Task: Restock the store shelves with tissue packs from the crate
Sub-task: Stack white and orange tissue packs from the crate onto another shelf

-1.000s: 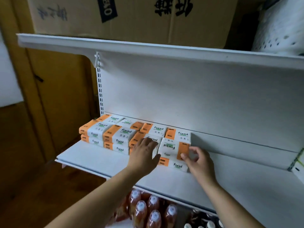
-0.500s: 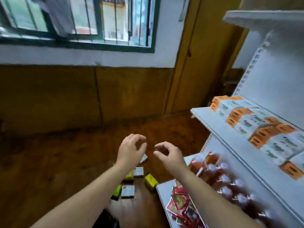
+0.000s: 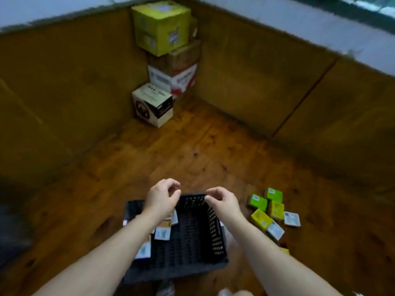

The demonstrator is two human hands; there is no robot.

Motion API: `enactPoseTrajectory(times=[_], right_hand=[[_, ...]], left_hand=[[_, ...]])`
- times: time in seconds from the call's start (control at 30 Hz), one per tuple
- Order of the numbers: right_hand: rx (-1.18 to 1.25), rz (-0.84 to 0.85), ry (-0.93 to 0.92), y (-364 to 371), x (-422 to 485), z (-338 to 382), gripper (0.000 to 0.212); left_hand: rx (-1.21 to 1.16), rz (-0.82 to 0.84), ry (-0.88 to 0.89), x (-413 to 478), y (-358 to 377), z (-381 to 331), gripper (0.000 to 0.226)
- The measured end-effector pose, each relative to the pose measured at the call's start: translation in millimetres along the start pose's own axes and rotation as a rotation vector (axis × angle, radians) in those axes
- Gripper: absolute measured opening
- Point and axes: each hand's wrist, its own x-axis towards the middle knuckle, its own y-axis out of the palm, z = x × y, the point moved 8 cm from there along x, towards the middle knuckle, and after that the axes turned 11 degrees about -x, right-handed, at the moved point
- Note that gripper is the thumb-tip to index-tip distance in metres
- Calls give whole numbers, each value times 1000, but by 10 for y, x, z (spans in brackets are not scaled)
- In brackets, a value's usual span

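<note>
Both hands are held above a black perforated plastic crate (image 3: 192, 238) that stands on the wooden floor (image 3: 192, 150); the left hand (image 3: 161, 200) is over the crate's far left part, fingers curled loosely inward with thumb and forefinger apart, holding nothing; the right hand (image 3: 222, 201) is over the far right wall of the crate, fingers likewise half-curled and empty. Tissue packs (image 3: 162, 232) lie in the left part of the crate, partly hidden under the left forearm; their printing is too blurred to read; the right part of the crate shows bare mesh bottom. On the floor to the right of the crate, apart from it, lies a loose cluster of small green and yellow packs (image 3: 270, 207) with a few pale ones among them. In the far corner of the room, against the brown wainscot, stands a stack of cardboard boxes (image 3: 171, 60): a yellow-green box on top, a brown one beneath it, a white-and-red one below that; a white-and-black box (image 3: 152, 104) sits on the floor just in front of the stack.
</note>
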Motion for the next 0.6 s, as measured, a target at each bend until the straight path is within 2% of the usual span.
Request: enactPoseTrajectory(times=[0.23, 0.43, 0.6], right_hand=[[-91, 407, 126, 1086, 821, -636, 12], [-257, 543, 236, 2052, 1689, -1902, 10], [-260, 584, 396, 3183, 2345, -2997, 5]], left_hand=[[-48, -210, -413, 107, 5, 1341, 15], [-265, -239, -813, -42, 1206, 3084, 11], [-485, -336, -1053, -74, 2160, 4645, 22]])
